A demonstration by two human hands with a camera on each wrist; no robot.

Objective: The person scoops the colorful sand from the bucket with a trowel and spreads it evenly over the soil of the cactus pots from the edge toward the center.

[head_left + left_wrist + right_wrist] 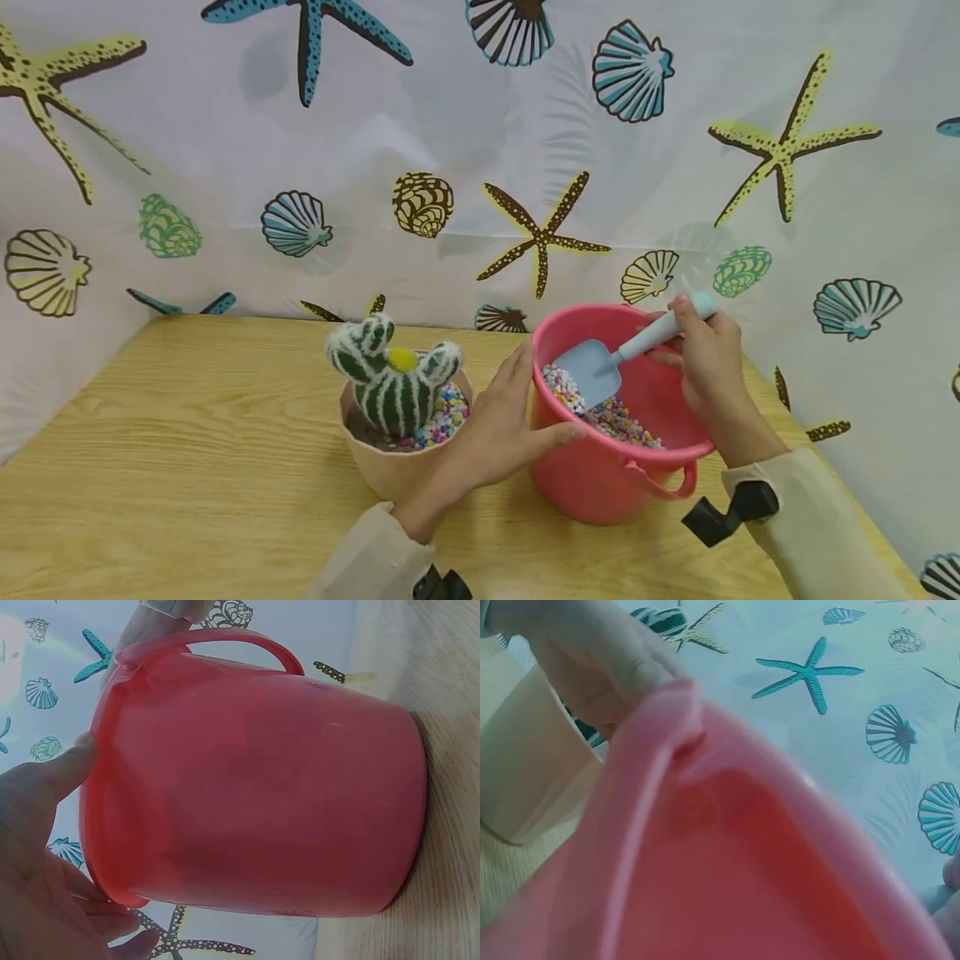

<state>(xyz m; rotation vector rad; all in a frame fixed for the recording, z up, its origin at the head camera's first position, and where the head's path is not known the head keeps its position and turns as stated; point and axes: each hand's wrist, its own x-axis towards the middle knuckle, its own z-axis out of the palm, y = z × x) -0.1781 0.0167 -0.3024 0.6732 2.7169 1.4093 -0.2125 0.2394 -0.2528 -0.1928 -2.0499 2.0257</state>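
My right hand (708, 358) grips the handle of a light blue toy shovel (592, 371). The shovel's blade dips inside a pink bucket (592, 492), beside small multicoloured pebbles (618, 421). Against the bucket's near left rim, my left hand (487, 433) rests with thumb and fingers spread and fairly straight. Its thumb (75, 765) touches the rim in the left wrist view. Just left of that hand, a pale pot (375, 462) holds a green and white fuzzy cactus (393, 396) with a yellow tuft. Similar coloured pebbles cover the right part of the pot's top.
The wooden table (195, 433) extends left of the pot. A curtain (360, 142) printed with shells and starfish hangs behind it and down the right side. The bucket's handle (667, 487) hangs over its near side.
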